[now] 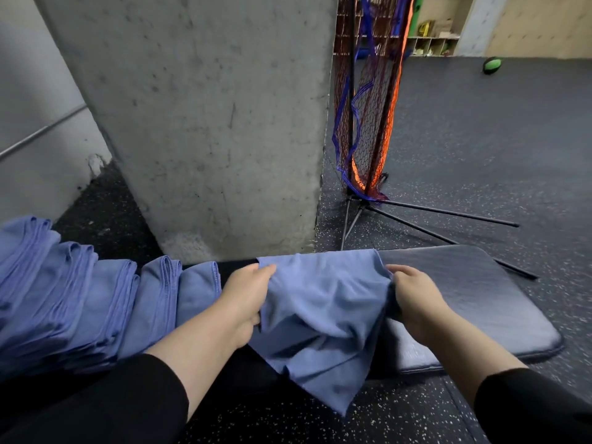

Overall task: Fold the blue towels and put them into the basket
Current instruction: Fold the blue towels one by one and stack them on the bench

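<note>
Towel (323, 309): held at frame centre, far edge on the pad (474, 299), near corner hanging toward 6 o'clock.
Left hand (246, 296): pinching the towel's 9 o'clock edge.
Right hand (413, 302): gripping the 3 o'clock edge.
Stack (80, 302): folded towels at 9 o'clock.
Basket: not seen.
Advice: slack should be pulled taut and corners matched before the fold is laid.

Single head view, forward and down.
I look from head height, close over both forearms, facing a concrete pillar (205, 123); wide-angle edges bend, probably distorting the far floor (480, 139).
</note>
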`<state>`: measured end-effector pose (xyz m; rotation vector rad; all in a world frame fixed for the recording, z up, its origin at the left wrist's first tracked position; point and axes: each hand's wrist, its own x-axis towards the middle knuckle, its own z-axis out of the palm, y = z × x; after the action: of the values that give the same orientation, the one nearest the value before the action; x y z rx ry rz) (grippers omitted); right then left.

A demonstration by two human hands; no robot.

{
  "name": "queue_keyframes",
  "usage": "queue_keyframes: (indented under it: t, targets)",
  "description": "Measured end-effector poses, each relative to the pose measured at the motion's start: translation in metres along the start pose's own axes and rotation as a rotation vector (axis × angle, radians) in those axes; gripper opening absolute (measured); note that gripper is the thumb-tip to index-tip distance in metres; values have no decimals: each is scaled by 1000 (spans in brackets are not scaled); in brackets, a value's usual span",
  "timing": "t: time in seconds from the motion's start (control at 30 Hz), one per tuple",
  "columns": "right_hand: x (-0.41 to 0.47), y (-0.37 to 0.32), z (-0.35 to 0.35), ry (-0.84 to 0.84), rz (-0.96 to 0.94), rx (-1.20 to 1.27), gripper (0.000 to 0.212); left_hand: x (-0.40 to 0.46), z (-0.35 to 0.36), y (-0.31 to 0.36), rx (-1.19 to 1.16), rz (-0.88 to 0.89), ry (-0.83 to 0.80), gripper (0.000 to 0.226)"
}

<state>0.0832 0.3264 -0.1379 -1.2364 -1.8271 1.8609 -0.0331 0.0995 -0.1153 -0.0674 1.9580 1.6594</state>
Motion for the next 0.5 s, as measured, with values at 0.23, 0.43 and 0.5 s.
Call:
queue_keyframes:
  t: [0.23, 0.43, 0.5]
  targets:
    - [-10, -15, -6, -173, 38, 72, 8, -1, -2, 10, -252, -41, -97, 20]
    - [3, -18, -10, -12, -92, -27, 9, 10, -11, 8, -255, -30, -154, 21]
    - [6, -13, -14, -41, 14, 43, 22, 6, -8, -1, -102, -29, -178, 20]
